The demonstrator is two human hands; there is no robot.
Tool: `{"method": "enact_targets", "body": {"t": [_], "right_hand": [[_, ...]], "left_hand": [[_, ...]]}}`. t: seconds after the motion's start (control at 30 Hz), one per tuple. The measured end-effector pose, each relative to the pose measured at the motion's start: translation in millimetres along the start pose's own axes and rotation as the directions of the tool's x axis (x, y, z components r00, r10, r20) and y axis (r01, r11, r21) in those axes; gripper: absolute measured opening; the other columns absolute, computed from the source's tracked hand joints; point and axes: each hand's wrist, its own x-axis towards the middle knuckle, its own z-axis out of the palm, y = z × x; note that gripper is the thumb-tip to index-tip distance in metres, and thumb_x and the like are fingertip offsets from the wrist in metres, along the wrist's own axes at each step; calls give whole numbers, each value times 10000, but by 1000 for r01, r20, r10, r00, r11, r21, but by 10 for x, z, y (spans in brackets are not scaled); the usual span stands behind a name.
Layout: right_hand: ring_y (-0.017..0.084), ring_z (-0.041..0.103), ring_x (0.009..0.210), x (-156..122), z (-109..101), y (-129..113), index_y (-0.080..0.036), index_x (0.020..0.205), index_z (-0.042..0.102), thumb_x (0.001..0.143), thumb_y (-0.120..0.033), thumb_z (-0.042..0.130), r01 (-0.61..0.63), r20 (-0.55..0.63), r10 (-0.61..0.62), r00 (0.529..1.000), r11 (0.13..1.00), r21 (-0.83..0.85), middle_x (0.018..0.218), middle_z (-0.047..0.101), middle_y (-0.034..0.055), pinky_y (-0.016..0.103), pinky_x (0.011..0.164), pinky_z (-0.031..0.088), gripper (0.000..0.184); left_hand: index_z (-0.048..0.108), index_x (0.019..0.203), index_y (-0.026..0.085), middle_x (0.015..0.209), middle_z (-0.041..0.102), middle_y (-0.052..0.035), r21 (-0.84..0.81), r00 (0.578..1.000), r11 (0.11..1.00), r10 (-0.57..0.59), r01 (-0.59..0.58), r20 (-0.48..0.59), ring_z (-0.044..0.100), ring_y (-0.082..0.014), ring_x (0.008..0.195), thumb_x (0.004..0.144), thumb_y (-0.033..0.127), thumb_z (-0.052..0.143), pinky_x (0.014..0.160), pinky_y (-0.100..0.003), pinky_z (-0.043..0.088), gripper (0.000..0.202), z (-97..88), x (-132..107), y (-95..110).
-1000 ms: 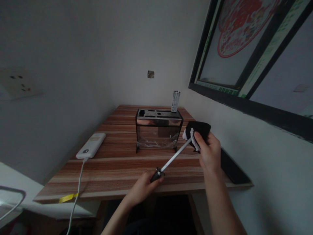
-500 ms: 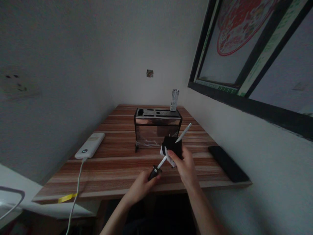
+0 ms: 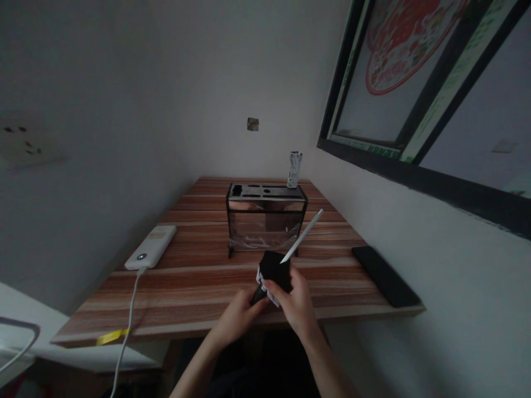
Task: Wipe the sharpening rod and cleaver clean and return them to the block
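Green lettering (image 3: 384, 150) on the dark frame (image 3: 415, 178), toward two o'clock, is too small to be read. The black handle (image 3: 258, 296) of a metal rod (image 3: 302, 235) is wrapped by the left hand (image 3: 238, 319), its fingers curled closed. A black cloth (image 3: 276, 268) is pinched firmly by the right hand (image 3: 296, 307), seemingly folded round the rod. The rod is angled toward one o'clock; the rack (image 3: 265, 207) is set at twelve.

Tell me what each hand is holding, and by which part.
The left hand grips the pale rod by its black handle; the right hand holds a black cloth by its near side, against the rod.
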Motion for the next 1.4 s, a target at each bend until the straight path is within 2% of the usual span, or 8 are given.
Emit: {"method": "enact_targets", "body": {"t": [0.17, 0.4, 0.6, 0.83, 1.07, 1.27, 1.4], "right_hand": [[246, 669, 868, 30, -46, -19, -172, 1002, 634, 700, -314, 709, -13, 0, 13, 1000, 999, 48, 945, 715, 93, 363, 782, 530, 342], [216, 664, 777, 186, -254, -86, -172, 923, 648, 698, -343, 721, 20, -77, -19, 997, 1000, 13, 872, 718, 76, 315, 677, 532, 292], [176, 630, 597, 387, -478, -146, -168, 903, 653, 691, -356, 726, 58, -129, -49, 990, 996, 61, 797, 716, 69, 260, 472, 488, 293], [168, 628, 636, 568, -703, -299, -180, 879, 668, 680, -332, 738, 171, -260, -159, 953, 985, 27, 762, 703, 40, 258, 529, 501, 260], [173, 637, 676, 688, -859, -426, -176, 857, 678, 673, -346, 742, 218, -329, -190, 925, 975, 51, 785, 698, 41, 268, 560, 507, 259], [150, 633, 642, 689, -878, -428, -179, 857, 679, 678, -332, 738, 222, -364, -164, 917, 967, 122, 796, 702, 27, 277, 604, 519, 242], [149, 641, 692, 676, -833, -393, -180, 868, 678, 659, -328, 748, 219, -396, -136, 908, 960, 173, 835, 702, 28, 273, 648, 518, 265]], "left_hand": [[615, 850, 115, 765, 592, -20, 11, 1000, 1000, 11, -11, 16, 482, -151, 698, 839, 379, 485, 643, -222, 377, 295, -5, -2, 43], [571, 790, 120, 669, 475, 24, 63, 999, 998, 26, -28, 35, 392, -110, 625, 856, 385, 466, 585, -209, 318, 293, 4, 1, -9], [590, 831, 136, 712, 534, 10, 110, 1000, 994, 15, -18, 24, 462, -138, 686, 860, 435, 446, 633, -217, 355, 334, 13, -22, 10], [627, 869, 136, 736, 585, -2, 130, 999, 991, 14, -19, 41, 499, -153, 708, 853, 439, 454, 661, -218, 378, 350, 1, -40, 64], [654, 898, 143, 728, 602, -1, 138, 1000, 990, 4, -7, 24, 500, -158, 698, 837, 452, 461, 667, -223, 389, 368, 13, -46, 46], [658, 887, 145, 726, 608, -4, 155, 1000, 988, 19, -21, 21, 509, -156, 692, 837, 450, 475, 657, -222, 386, 359, 17, -47, 30], [653, 895, 146, 736, 615, -5, 164, 1000, 986, 9, -13, 24, 513, -159, 694, 835, 450, 477, 651, -219, 388, 356, 11, -48, 34]]}}
